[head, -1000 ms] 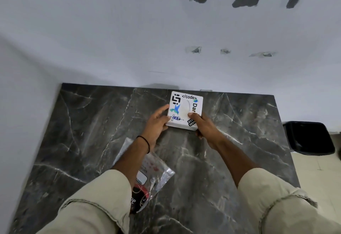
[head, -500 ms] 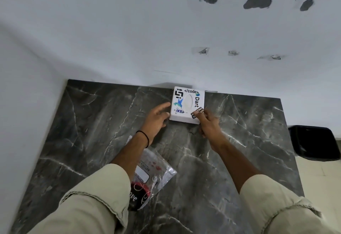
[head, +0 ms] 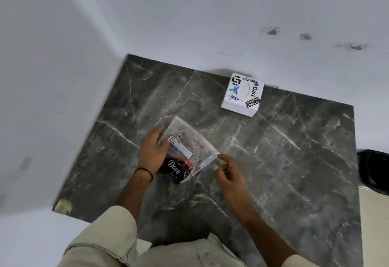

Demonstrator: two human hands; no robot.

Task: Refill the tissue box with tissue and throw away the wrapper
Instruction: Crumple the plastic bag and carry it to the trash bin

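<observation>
Wrapper (head: pixel 195 146) — clear plastic, "Dove" print — flat mid-table (head: pixel 294 161). Tissue box (head: pixel 242 96) at its 1 o'clock, well apart, against wall (head: pixel 189 24). Left hand (head: pixel 152 151) at 9 o'clock, fingers straight, resting on wrapper edge. Right hand (head: pixel 229 174) at 4 o'clock, loosely curled at wrapper corner — pinching or not, cannot tell.

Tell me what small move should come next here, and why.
Probably pinch the wrapper with the right hand and lift it toward the black bin: it looks flat, the left hand rests on its edge, and the tissue box stands apart.
</observation>
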